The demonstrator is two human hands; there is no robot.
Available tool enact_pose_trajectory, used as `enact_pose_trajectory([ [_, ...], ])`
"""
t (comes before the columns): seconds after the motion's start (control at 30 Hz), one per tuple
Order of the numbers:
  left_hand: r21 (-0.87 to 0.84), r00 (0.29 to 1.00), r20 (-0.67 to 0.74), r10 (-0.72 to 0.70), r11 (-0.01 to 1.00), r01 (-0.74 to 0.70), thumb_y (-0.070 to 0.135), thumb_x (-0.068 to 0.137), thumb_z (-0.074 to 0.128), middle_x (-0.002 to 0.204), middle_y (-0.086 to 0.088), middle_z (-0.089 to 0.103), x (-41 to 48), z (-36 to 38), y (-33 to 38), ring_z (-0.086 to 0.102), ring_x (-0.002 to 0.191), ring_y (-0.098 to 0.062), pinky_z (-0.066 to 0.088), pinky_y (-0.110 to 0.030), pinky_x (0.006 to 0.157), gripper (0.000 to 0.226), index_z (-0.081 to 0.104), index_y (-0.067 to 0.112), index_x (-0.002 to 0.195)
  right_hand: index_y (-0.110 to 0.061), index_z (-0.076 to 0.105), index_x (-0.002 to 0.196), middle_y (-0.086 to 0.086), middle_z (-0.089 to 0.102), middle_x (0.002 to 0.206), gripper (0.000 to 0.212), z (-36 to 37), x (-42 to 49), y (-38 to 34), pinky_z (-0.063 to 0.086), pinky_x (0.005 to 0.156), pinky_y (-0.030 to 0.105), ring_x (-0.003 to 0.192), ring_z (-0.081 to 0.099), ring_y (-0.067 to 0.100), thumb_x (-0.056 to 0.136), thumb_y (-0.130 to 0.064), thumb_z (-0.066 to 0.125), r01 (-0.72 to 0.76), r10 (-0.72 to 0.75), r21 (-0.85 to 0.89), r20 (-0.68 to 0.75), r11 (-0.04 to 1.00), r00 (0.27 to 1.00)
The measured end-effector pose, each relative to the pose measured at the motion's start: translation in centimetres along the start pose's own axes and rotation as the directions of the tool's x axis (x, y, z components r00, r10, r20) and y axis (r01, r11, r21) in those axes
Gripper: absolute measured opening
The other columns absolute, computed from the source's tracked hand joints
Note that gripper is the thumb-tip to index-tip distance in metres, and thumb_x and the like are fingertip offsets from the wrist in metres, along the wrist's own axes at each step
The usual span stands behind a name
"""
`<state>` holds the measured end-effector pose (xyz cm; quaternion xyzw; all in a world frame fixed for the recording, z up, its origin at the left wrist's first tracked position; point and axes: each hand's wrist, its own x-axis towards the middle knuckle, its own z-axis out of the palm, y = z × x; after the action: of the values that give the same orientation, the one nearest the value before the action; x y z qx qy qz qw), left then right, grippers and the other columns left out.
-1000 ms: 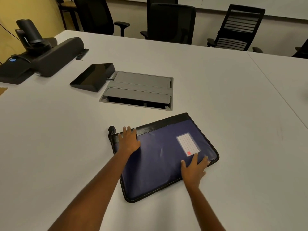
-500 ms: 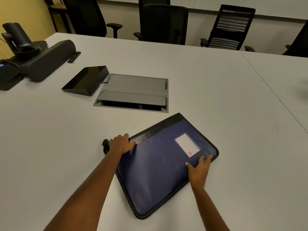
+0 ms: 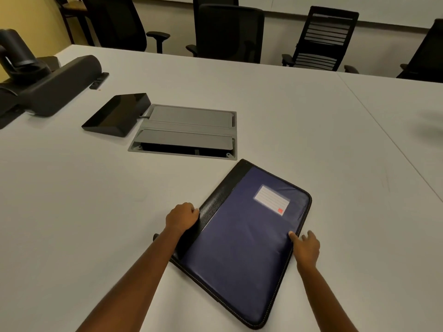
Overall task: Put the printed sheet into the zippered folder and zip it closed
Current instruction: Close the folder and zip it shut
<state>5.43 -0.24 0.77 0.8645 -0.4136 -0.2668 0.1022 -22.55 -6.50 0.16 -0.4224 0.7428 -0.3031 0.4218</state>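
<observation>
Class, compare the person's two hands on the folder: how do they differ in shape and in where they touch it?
The left hand is curled, gripping the black strip along the folder's left edge; the right hand is looser, fingers spread, at the right edge. The left hand sits farther up the folder, the right hand lower, with its thumb pressing the blue cover. Both touch the folder, which lies flat on the white table.

Bare table [image 3: 72, 212] left and right of folder [image 3: 242, 248]; cable hatch [image 3: 187, 130] behind.
</observation>
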Motion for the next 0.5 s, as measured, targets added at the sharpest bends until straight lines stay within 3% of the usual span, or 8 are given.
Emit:
enact_pose_trajectory([
  [0.07,-0.227,0.999,0.032,0.011,0.974,-0.003,0.026,0.094,0.046,0.108,-0.011,0.062,0.2,0.3,0.8,0.057,0.103,-0.025,0.041,-0.03,0.086,0.024,0.06,0.009,0.103,0.009,0.04,0.129,0.028,0.045,0.135,0.054,0.3,-1.1,1.0,0.037,0.104,0.047,0.123,0.045,0.041,0.085,-0.012,0.062,-0.01,0.01,-0.004,-0.028,1.0,1.0],
  [0.17,-0.328,0.996,0.03,0.079,0.943,-0.065,0.018,0.094,0.047,0.099,-0.008,0.053,0.1,0.7,2.1,0.052,0.096,-0.023,0.032,-0.025,0.079,0.012,0.055,0.013,0.099,0.012,0.057,0.111,0.026,0.063,0.106,0.036,0.6,-2.5,1.9,0.047,0.086,0.04,0.093,0.059,0.037,0.086,-0.013,0.06,-0.013,0.015,0.048,-0.038,0.999,0.999],
  [0.33,-0.34,0.998,0.01,0.059,0.939,-0.052,0.012,0.092,0.048,0.096,-0.011,0.052,-0.4,1.0,3.0,0.048,0.09,-0.021,0.037,-0.028,0.07,0.032,0.054,-0.006,0.118,0.005,0.047,0.125,0.025,0.054,0.128,0.04,1.0,-4.1,2.3,0.04,0.102,0.049,0.116,0.051,0.042,0.088,-0.008,0.056,-0.107,0.112,0.152,-0.021,0.983,0.993],
  [0.4,-0.359,0.999,0.021,0.029,0.933,-0.019,0.014,0.092,0.05,0.115,-0.019,0.058,-0.3,1.0,2.9,0.054,0.108,-0.029,0.044,-0.032,0.085,0.039,0.049,-0.004,0.127,0.004,0.047,0.125,0.023,0.054,0.129,0.039,0.9,-4.2,2.0,0.04,0.102,0.05,0.116,0.051,0.041,0.088,-0.006,0.055,-0.119,0.123,0.171,-0.012,0.978,0.992],
  [0.43,-0.377,0.999,0.031,0.011,0.926,0.001,0.017,0.093,0.052,0.129,-0.019,0.055,-0.3,0.9,2.9,0.051,0.12,-0.03,0.041,-0.033,0.097,0.044,0.045,-0.001,0.132,0.003,0.046,0.126,0.023,0.053,0.13,0.039,0.9,-4.1,1.9,0.039,0.102,0.049,0.117,0.05,0.041,0.089,-0.006,0.054,-0.121,0.125,0.174,-0.011,0.977,0.992],
  [0.5,-0.442,0.999,0.048,-0.023,0.896,0.042,0.024,0.092,0.054,0.137,-0.018,0.05,-0.5,0.7,2.7,0.046,0.128,-0.031,0.035,-0.035,0.106,0.051,0.041,0.002,0.136,0.002,0.043,0.129,0.021,0.051,0.133,0.04,0.7,-4.0,1.4,0.038,0.104,0.049,0.121,0.048,0.04,0.09,-0.005,0.051,-0.117,0.121,0.175,-0.012,0.978,0.993],
])
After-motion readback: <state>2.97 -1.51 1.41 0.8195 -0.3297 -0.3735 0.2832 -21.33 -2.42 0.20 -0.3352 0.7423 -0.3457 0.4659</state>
